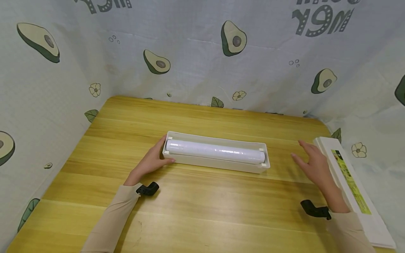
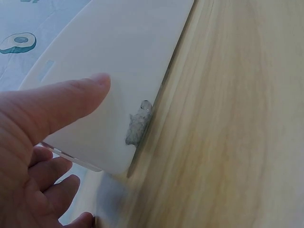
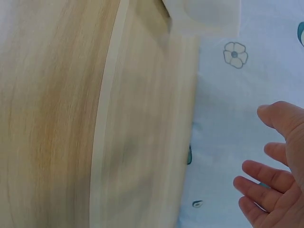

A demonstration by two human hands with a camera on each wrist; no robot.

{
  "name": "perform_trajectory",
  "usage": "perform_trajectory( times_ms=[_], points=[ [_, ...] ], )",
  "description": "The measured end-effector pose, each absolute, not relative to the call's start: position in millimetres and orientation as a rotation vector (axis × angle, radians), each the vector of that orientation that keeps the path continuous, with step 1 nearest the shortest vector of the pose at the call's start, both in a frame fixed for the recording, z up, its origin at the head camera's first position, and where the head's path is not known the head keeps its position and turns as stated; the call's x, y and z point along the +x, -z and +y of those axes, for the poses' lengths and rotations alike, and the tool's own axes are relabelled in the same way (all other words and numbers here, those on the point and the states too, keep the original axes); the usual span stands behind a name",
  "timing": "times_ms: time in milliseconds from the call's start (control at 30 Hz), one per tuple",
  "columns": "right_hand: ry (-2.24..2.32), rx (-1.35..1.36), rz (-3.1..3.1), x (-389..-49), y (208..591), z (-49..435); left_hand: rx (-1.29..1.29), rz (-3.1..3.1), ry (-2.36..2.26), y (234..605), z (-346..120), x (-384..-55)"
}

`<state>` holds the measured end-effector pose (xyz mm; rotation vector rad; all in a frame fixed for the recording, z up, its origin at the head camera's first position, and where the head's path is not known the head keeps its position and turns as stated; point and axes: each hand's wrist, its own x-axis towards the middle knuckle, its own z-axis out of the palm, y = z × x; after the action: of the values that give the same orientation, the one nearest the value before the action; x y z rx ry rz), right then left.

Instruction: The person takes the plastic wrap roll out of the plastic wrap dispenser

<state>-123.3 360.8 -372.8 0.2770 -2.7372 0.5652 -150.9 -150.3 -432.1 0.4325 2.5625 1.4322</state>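
A long white box (image 1: 218, 167) without a cover lies across the middle of the table, and a roll of plastic wrap (image 1: 215, 151) sits inside it. My left hand (image 1: 152, 160) holds the box by its left end. In the left wrist view the thumb (image 2: 78, 97) lies against the white front wall (image 2: 128, 57), with the other fingers round at the end. A grey, crinkled patch (image 2: 138, 124) shows low on that wall. To the right of the box, my right hand (image 1: 314, 165) is held with its fingers apart and nothing in it, near a long white piece with a yellow-green label.
The long white labelled piece (image 1: 368, 225) lies along the table's right edge, partly behind the right forearm. A wooden table (image 1: 202, 207) carries everything. A white curtain (image 1: 190, 31) printed with avocados encloses the back and sides.
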Motion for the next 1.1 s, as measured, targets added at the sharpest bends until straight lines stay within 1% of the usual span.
perform_trajectory(
  times_ms=[700, 1100],
  points=[
    [-0.527, 0.345, -2.719, -128.5, 365.1, 345.2, 0.444, 2.566, -1.435, 430.1, -149.9, -151.8],
    [-0.537, 0.339, -2.743, -128.5, 360.1, 336.9, 0.443, 2.56, -1.442, 430.0, -149.7, -150.4]
  ],
)
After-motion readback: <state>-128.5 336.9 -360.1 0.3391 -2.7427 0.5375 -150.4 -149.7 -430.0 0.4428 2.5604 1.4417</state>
